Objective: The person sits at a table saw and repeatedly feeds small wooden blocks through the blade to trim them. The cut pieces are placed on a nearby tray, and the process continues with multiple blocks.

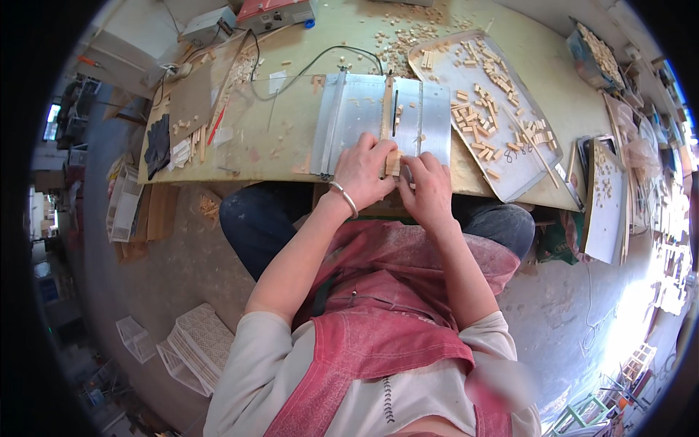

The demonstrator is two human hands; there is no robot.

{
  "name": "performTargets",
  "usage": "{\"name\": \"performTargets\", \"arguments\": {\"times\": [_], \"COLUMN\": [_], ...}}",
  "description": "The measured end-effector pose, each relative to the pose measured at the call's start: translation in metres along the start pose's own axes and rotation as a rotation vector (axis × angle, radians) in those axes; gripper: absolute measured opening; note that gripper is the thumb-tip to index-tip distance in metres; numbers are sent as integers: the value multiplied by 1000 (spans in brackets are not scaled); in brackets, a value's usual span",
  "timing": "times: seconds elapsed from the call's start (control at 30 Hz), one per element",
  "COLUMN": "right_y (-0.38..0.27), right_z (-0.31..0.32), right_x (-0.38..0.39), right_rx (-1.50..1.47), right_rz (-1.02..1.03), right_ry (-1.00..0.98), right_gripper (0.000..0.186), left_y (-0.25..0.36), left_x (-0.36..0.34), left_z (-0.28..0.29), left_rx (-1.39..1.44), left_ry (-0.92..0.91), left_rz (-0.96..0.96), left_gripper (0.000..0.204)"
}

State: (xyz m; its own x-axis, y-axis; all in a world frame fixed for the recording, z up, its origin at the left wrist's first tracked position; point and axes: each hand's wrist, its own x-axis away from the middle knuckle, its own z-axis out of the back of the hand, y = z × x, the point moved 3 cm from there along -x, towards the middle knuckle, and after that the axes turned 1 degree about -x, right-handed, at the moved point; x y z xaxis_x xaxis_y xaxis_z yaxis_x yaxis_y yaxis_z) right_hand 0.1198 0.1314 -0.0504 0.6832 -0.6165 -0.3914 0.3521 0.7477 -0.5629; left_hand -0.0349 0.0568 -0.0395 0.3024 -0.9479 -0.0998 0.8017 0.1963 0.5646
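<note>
At the front edge of a metal saw table (pixel 437 109), both hands close in around a small wooden block (pixel 393 163). My left hand (pixel 362 169), a bangle at its wrist, grips the block from the left with bent fingers. From the other side my right hand (pixel 428 189) pinches it, thumb and fingertips curled near its right face. Parts of the block are hidden behind the fingers. Ahead of it a wooden strip (pixel 387 105) runs along the plate, beside a narrow dark slot (pixel 395 116). Small wood offcuts lie near the slot.
A metal tray (pixel 535 171) with many wooden pieces lies to the right. Wood bits are scattered at the back. A black cable (pixel 320 51) loops behind the plate. At the left are a red pen (pixel 216 125) and a dark glove (pixel 157 148).
</note>
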Motion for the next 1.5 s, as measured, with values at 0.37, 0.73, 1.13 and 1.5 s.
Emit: {"name": "performTargets", "arguments": {"times": [0.37, 0.73, 1.13, 1.5], "right_y": [-1, 0, 9, 12], "right_z": [3, 4, 8, 15], "right_x": [-6, -1, -8, -16], "right_rx": [144, 155, -23, -62], "right_rz": [98, 155, 41, 28], "right_ry": [-42, -233, -166, -192], "right_gripper": [14, 18, 40, 42], "left_y": [0, -4, -5, -2], "left_x": [0, 0, 2, 1], "left_z": [1, -2, -2, 0], "left_rx": [3, -3, -11, 13], "left_ry": [-12, -20, -7, -30], "left_rz": [9, 11, 4, 19], "left_gripper": [52, 54, 55, 56]}}
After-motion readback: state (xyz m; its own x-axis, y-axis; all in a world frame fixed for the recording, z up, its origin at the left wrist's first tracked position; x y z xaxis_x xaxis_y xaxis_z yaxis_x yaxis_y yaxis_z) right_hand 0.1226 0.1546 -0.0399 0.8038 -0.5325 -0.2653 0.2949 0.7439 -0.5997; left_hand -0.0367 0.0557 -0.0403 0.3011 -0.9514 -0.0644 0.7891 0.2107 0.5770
